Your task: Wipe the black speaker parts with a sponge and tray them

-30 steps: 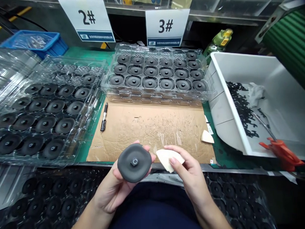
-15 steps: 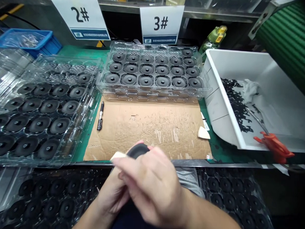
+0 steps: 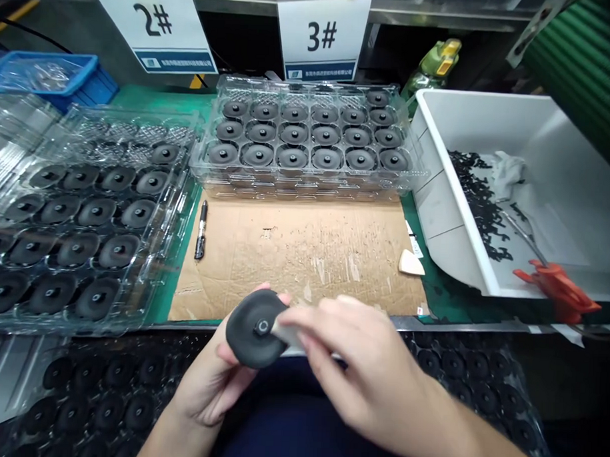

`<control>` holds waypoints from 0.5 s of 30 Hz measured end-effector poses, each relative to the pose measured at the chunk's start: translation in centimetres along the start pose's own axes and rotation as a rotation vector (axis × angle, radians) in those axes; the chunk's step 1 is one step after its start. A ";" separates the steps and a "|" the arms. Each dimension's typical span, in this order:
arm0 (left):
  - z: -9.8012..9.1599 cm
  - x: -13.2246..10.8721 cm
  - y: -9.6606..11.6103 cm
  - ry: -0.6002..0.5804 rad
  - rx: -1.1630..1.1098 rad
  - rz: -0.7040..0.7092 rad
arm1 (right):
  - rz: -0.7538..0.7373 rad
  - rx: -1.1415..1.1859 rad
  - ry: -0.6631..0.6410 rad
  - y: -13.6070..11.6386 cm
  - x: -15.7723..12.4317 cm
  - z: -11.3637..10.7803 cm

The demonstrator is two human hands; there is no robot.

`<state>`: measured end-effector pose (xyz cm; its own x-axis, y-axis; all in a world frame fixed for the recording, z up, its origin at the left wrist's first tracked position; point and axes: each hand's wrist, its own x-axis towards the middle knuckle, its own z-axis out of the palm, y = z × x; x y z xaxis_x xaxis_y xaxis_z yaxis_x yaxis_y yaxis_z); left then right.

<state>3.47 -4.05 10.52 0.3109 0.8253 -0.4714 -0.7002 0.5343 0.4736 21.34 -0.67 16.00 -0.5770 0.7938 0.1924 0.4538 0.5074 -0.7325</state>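
Through the head camera I look down on a green tabletop (image 3: 144, 103) edged with a metal strip (image 3: 402, 322), most of its near middle covered by a scuffed, scratched cardboard sheet (image 3: 294, 255). Just in front of that near edge, my left grip (image 3: 220, 362) is clamped around a black disc (image 3: 249, 326), tilted so its face and central stub show. My right grip (image 3: 353, 350) is pinched together on a white wedge (image 3: 286, 334), mostly hidden by the fingers and blurred; its tip sits by the stub, though I cannot tell whether they touch. On the cardboard, a black pen (image 3: 201, 228) lies along the left side and a second wedge (image 3: 411, 262) near the right. Behind the sheet stands a stack of clear trays (image 3: 307, 178) loaded with similar discs, and another clear tray (image 3: 157, 253) of them spreads to the left, with a blue basket (image 3: 97, 88) beyond. To the right, a white bin (image 3: 435, 220) holds small black pieces (image 3: 479, 201) and a tool with an orange handle (image 3: 558, 287). At the back, signs 2# (image 3: 155, 23) and 3# (image 3: 321, 39) hang from a metal shelf (image 3: 243, 3); a green bottle (image 3: 430, 73) stands behind the bin, under a ribbed green hose (image 3: 585, 71).
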 end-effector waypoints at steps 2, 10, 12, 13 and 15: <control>-0.3 0.2 -0.3 -0.006 -0.022 -0.006 | -0.025 -0.124 0.062 0.6 0.3 -0.3; 1.0 -0.7 0.8 -0.187 -0.089 -0.070 | 0.310 0.303 0.293 6.2 0.2 1.9; 1.0 -0.5 1.0 -0.195 -0.132 -0.081 | 0.393 0.241 0.265 8.0 -1.7 4.0; 1.0 -0.4 1.0 -0.198 -0.148 -0.086 | 0.392 0.218 0.225 8.8 -2.7 5.1; 0.9 -0.1 0.9 -0.204 -0.160 -0.102 | 0.372 0.188 0.148 10.0 -4.1 6.7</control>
<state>3.43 -3.49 11.63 0.4967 0.7971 -0.3434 -0.7462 0.5943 0.3002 23.68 -1.13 3.53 -0.2882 0.9572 -0.0251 0.4727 0.1194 -0.8731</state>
